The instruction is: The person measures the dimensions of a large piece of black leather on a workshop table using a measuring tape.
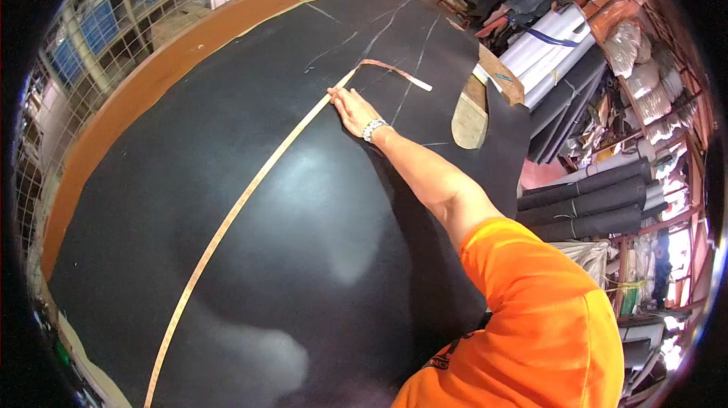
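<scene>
My right hand (353, 112), with a metal watch (374, 130) on the wrist, is pressed down on a large black sheet (227, 256). Its fingertips hold a yellowish measuring tape (241, 203) against the sheet. From there the tape runs straight down to the bottom left edge of the picture. Its loose end bends over beyond my fingers and lies to the right, showing a reddish side. Pale chalk-like lines (381, 31) mark the sheet around and above that end. My left hand is out of view.
A brown board (174, 67) borders the sheet at the left, with wire mesh (95, 36) behind it. The sheet has a cut-out (470, 116) at the right. Rolls of dark material (591, 199) and white rolls (546, 51) are stacked beyond, near plastic-wrapped bundles (633, 74).
</scene>
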The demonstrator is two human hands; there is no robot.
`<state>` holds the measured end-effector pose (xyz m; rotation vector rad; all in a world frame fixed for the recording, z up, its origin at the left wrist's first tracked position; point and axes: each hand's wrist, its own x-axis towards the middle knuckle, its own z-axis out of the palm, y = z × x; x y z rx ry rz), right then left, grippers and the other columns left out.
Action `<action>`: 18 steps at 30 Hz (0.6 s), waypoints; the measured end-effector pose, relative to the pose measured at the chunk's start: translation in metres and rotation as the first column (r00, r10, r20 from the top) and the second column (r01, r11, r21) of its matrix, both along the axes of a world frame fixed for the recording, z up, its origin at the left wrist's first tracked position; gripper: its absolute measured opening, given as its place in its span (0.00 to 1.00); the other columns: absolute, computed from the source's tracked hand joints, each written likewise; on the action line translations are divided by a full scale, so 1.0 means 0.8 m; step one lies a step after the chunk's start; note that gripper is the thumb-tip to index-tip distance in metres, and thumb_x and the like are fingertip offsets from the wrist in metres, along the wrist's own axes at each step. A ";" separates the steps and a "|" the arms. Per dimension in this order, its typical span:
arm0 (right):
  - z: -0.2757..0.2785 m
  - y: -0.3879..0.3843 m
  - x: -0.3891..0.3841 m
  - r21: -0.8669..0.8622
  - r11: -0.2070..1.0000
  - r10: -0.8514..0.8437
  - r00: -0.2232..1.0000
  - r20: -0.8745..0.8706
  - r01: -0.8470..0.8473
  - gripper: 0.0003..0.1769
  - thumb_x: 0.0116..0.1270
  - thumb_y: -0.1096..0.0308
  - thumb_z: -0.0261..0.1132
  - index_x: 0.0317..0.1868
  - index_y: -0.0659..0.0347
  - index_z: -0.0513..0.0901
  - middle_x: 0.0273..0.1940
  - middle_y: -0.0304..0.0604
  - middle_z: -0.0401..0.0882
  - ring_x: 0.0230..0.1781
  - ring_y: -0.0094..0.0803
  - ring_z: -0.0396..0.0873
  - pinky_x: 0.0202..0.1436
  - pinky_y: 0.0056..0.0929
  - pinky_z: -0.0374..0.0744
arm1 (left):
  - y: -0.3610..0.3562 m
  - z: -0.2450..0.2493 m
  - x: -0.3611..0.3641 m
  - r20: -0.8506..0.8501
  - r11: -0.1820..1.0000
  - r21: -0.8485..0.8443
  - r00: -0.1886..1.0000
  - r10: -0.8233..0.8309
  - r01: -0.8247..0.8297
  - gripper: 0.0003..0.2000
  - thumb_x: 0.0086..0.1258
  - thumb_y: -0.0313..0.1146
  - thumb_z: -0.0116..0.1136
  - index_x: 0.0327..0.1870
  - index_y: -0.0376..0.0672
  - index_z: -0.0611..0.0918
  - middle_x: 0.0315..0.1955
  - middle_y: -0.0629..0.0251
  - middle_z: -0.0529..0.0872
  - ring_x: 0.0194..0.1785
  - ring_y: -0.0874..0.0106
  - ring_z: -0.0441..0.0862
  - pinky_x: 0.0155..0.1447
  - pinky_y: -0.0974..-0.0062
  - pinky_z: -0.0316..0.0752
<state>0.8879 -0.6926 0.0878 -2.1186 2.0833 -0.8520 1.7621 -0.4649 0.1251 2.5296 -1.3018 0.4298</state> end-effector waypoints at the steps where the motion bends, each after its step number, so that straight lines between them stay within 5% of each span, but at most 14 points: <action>1: 0.001 0.001 0.001 0.006 1.000 -0.007 0.999 0.039 0.006 0.17 0.80 0.64 0.46 0.60 0.61 0.73 0.60 0.52 0.76 0.66 0.46 0.72 0.76 0.52 0.60 | 0.001 -0.003 0.001 0.011 1.000 -0.019 1.000 0.001 0.000 0.32 0.73 0.59 0.50 0.53 0.30 0.78 0.46 0.37 0.81 0.51 0.42 0.80 0.55 0.47 0.75; 3: 0.003 0.003 0.004 -0.088 0.995 -0.057 0.998 -0.035 0.054 0.16 0.79 0.64 0.47 0.58 0.61 0.76 0.57 0.57 0.78 0.62 0.51 0.74 0.71 0.51 0.67 | 0.003 0.021 -0.035 -0.097 1.000 -0.014 0.995 -0.007 0.006 0.30 0.75 0.55 0.50 0.55 0.28 0.77 0.47 0.35 0.81 0.52 0.42 0.80 0.57 0.48 0.75; 4: 0.049 0.017 0.036 0.084 0.980 -0.186 0.980 0.071 0.180 0.16 0.78 0.65 0.48 0.55 0.62 0.79 0.53 0.62 0.79 0.56 0.57 0.76 0.63 0.51 0.74 | 0.016 -0.065 0.107 -0.002 0.996 0.090 1.000 -0.021 0.021 0.27 0.78 0.50 0.51 0.67 0.39 0.74 0.63 0.47 0.76 0.66 0.52 0.72 0.70 0.62 0.66; 6: 0.015 0.005 0.017 -0.189 0.980 -0.091 0.982 -0.168 0.059 0.17 0.78 0.64 0.48 0.53 0.63 0.80 0.49 0.63 0.80 0.49 0.59 0.79 0.53 0.52 0.78 | 0.028 -0.060 0.099 -0.064 0.989 0.030 0.988 -0.143 0.145 0.21 0.77 0.48 0.53 0.59 0.41 0.81 0.59 0.48 0.79 0.63 0.53 0.75 0.69 0.60 0.68; 7: 0.018 0.008 0.019 -0.154 0.985 -0.106 0.977 -0.186 0.078 0.17 0.78 0.64 0.47 0.54 0.63 0.80 0.48 0.62 0.81 0.50 0.59 0.79 0.54 0.53 0.78 | 0.015 -0.032 0.034 -0.025 0.992 -0.083 0.995 -0.093 0.090 0.16 0.74 0.41 0.60 0.54 0.38 0.82 0.52 0.47 0.82 0.56 0.55 0.79 0.62 0.58 0.73; 8: 0.036 0.014 0.032 0.042 0.983 -0.162 0.958 -0.235 0.176 0.19 0.79 0.63 0.46 0.58 0.61 0.79 0.52 0.60 0.80 0.55 0.59 0.77 0.61 0.51 0.75 | 0.013 -0.031 0.044 -0.172 0.984 -0.057 0.970 -0.174 0.167 0.19 0.73 0.43 0.60 0.56 0.38 0.81 0.53 0.47 0.81 0.58 0.54 0.78 0.64 0.58 0.72; 9: 0.009 0.003 0.014 -0.020 0.996 -0.091 0.982 -0.164 0.089 0.21 0.80 0.61 0.45 0.63 0.60 0.77 0.58 0.58 0.78 0.60 0.56 0.76 0.65 0.48 0.74 | 0.015 -0.031 0.030 -0.022 0.996 -0.052 0.997 -0.067 0.066 0.22 0.72 0.44 0.60 0.57 0.36 0.79 0.55 0.46 0.80 0.60 0.52 0.77 0.66 0.58 0.71; 10: -0.005 -0.008 0.005 0.018 0.996 -0.086 0.985 -0.153 0.089 0.23 0.81 0.59 0.44 0.67 0.59 0.73 0.65 0.56 0.74 0.67 0.51 0.72 0.70 0.44 0.70 | 0.005 -0.017 0.010 -0.126 0.994 -0.097 0.991 0.036 -0.049 0.23 0.72 0.45 0.60 0.57 0.34 0.78 0.56 0.46 0.80 0.63 0.51 0.76 0.68 0.59 0.69; 11: -0.011 -0.009 -0.001 0.067 0.993 -0.104 0.994 0.043 0.101 0.24 0.82 0.58 0.43 0.69 0.59 0.72 0.67 0.55 0.73 0.70 0.49 0.69 0.72 0.42 0.68 | 0.006 -0.033 0.034 -0.022 0.997 -0.068 0.999 0.029 -0.030 0.26 0.71 0.47 0.61 0.59 0.34 0.78 0.58 0.45 0.79 0.64 0.51 0.75 0.69 0.60 0.67; 13: -0.001 -0.001 0.008 0.081 0.991 -0.113 0.992 0.047 0.109 0.23 0.82 0.59 0.43 0.69 0.59 0.71 0.68 0.55 0.72 0.72 0.47 0.67 0.73 0.40 0.66 | 0.004 -0.041 0.028 0.098 0.997 -0.030 0.992 0.076 -0.073 0.31 0.71 0.53 0.58 0.64 0.33 0.75 0.61 0.42 0.77 0.66 0.49 0.73 0.70 0.57 0.67; 15: 0.013 0.006 0.022 0.123 0.984 -0.130 0.991 0.014 0.127 0.22 0.82 0.63 0.45 0.70 0.59 0.70 0.69 0.53 0.70 0.73 0.45 0.66 0.76 0.39 0.64 | -0.001 -0.012 0.006 -0.114 0.990 0.055 0.984 0.138 -0.133 0.33 0.70 0.55 0.56 0.67 0.37 0.73 0.65 0.49 0.75 0.70 0.52 0.68 0.73 0.53 0.61; 16: -0.045 -0.018 -0.028 0.045 0.999 -0.032 0.947 0.320 0.018 0.22 0.82 0.65 0.45 0.70 0.59 0.69 0.70 0.52 0.70 0.73 0.43 0.65 0.76 0.38 0.64 | 0.001 -0.016 0.008 -0.049 0.988 0.061 0.988 0.147 -0.143 0.34 0.69 0.57 0.56 0.68 0.39 0.72 0.67 0.52 0.73 0.72 0.55 0.66 0.74 0.51 0.59; 17: -0.070 -0.031 -0.058 -0.047 0.998 0.065 0.931 0.359 -0.052 0.22 0.82 0.64 0.44 0.71 0.61 0.69 0.69 0.52 0.71 0.72 0.43 0.68 0.74 0.38 0.66 | 0.002 -0.012 0.012 -0.128 0.980 0.102 0.975 0.182 -0.169 0.37 0.70 0.61 0.53 0.71 0.40 0.70 0.71 0.52 0.69 0.76 0.57 0.61 0.77 0.53 0.54; 18: -0.043 -0.021 -0.031 0.043 0.998 -0.056 0.980 0.190 0.049 0.23 0.83 0.62 0.44 0.70 0.62 0.69 0.68 0.52 0.72 0.71 0.43 0.70 0.73 0.38 0.68 | 0.001 -0.020 0.014 -0.095 0.974 0.097 0.973 0.212 -0.203 0.38 0.70 0.62 0.51 0.72 0.41 0.68 0.73 0.53 0.67 0.78 0.58 0.57 0.79 0.54 0.50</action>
